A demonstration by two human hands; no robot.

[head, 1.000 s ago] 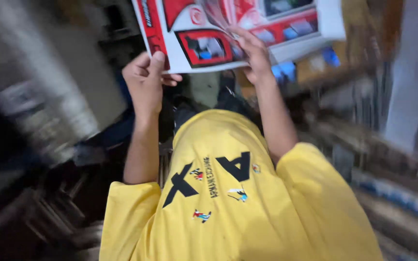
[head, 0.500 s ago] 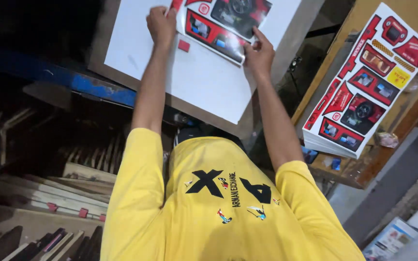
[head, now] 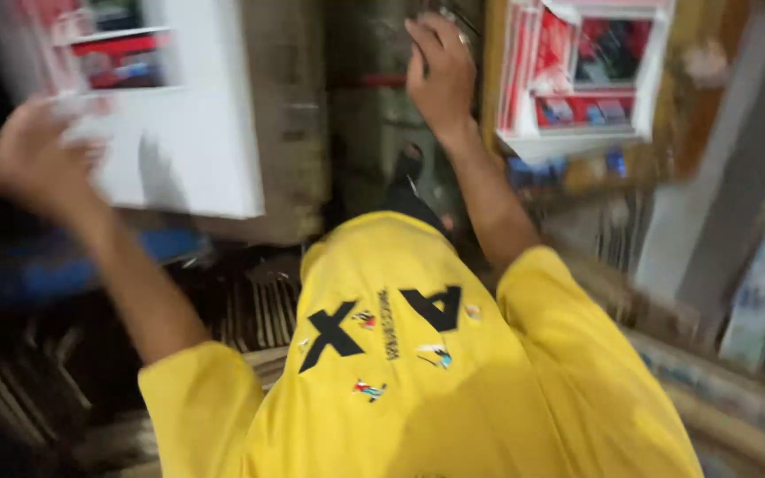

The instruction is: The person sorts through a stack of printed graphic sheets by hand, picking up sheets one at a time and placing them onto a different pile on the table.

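The white printed sheet (head: 179,133) is looking like smooth, faintly glossy paper. The stack of red printed sheets (head: 586,75) is showing the same finish, while the yellow shirt (head: 418,372) is reading as soft matt cloth.

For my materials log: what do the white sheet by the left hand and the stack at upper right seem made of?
The white sheet looks like stiff glossy card or paper: flat, straight-edged, with red printing. The stack looks like similar printed sheets, their layered edges visible. Motion blur leaves the finish uncertain.

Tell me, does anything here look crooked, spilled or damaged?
Nothing clearly does. The left hand is at the edge of a white printed sheet with red panels, blurred by motion. The stack of red-and-white printed sheets sits slightly tilted on its ledge.
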